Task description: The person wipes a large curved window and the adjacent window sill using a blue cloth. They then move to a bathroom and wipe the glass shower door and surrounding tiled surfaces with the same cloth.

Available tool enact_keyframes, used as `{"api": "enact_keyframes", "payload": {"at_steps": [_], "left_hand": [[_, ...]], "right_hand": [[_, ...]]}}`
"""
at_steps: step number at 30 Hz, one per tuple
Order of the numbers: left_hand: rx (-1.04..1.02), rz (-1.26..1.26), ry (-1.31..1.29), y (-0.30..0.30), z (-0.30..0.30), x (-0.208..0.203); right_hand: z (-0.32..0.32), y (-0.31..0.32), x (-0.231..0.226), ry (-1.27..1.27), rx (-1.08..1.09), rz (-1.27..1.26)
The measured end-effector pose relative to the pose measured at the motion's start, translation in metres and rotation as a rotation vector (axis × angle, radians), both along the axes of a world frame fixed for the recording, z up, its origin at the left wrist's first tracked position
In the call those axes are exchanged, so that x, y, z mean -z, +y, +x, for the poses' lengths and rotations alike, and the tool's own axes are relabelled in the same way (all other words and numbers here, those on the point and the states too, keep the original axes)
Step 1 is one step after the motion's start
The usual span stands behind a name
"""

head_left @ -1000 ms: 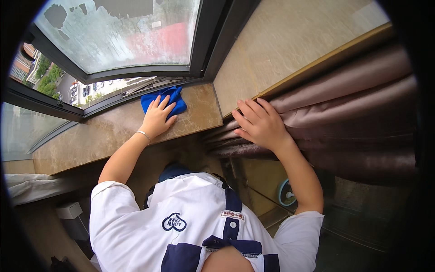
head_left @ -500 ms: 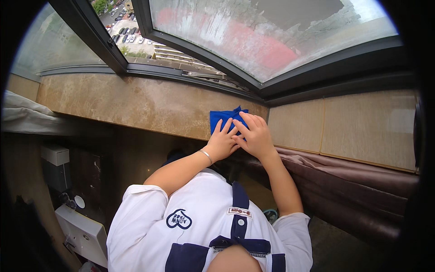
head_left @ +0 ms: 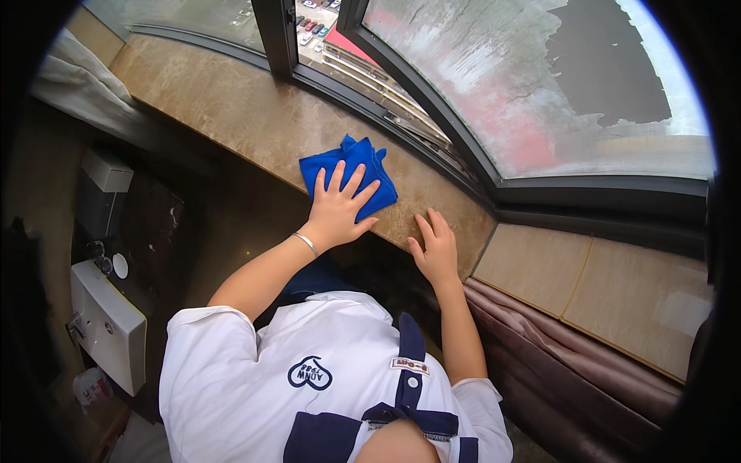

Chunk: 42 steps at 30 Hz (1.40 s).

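A folded blue cloth [head_left: 369, 160] lies on the brown marble-patterned windowsill [head_left: 216, 92], its far edge bunched up. My left hand [head_left: 337, 207] is spread flat on top of the cloth, fingers apart, with a silver bracelet on the wrist. To its right, my right hand [head_left: 437, 248] rests at the front edge of the sill, apart from the cloth. Its fingers are loosely extended and hold nothing.
Beyond the sill, a dark-framed window sash [head_left: 455, 100] stands tilted open, its glass streaked. Tan tiles [head_left: 532, 266] and a brownish-purple curtain [head_left: 532, 347] are at right. A pale curtain [head_left: 85, 85] hangs at left, above a white sink [head_left: 112, 328].
The blue cloth has moved left along the sill under my left hand. My right hand has come off the cloth and now sits apart from my left. The view has turned.
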<state>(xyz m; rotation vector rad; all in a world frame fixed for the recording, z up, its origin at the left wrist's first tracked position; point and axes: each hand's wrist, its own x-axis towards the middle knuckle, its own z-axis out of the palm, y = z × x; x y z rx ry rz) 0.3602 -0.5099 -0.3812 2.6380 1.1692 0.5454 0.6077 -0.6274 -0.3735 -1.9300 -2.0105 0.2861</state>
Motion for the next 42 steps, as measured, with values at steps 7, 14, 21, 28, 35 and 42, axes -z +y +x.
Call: {"api": "enact_keyframes", "payload": {"at_steps": [7, 14, 21, 28, 35, 42], "left_hand": [[0.184, 0.157, -0.118, -0.115, 0.108, 0.041], [0.108, 0.071, -0.118, -0.139, 0.095, 0.039], [-0.229, 0.076, -0.050, -0.082, 0.018, 0.038], [-0.330, 0.019, -0.214, -0.082, 0.024, 0.050], [-0.446, -0.015, -0.278, -0.015, -0.058, 0.045], [-0.710, 0.034, -0.411, 0.111, -0.190, 0.051]], "right_hand": [[0.047, -0.066, 0.026, 0.118, 0.057, 0.067], [0.047, -0.107, 0.026, -0.023, 0.052, -0.003], [0.005, -0.090, 0.046, -0.199, 0.252, -0.047], [-0.056, -0.037, 0.036, -0.065, 0.118, 0.020], [-0.145, 0.058, 0.016, 0.031, -0.126, 0.103], [-0.284, 0.173, 0.005, 0.096, -0.370, 0.077]]}}
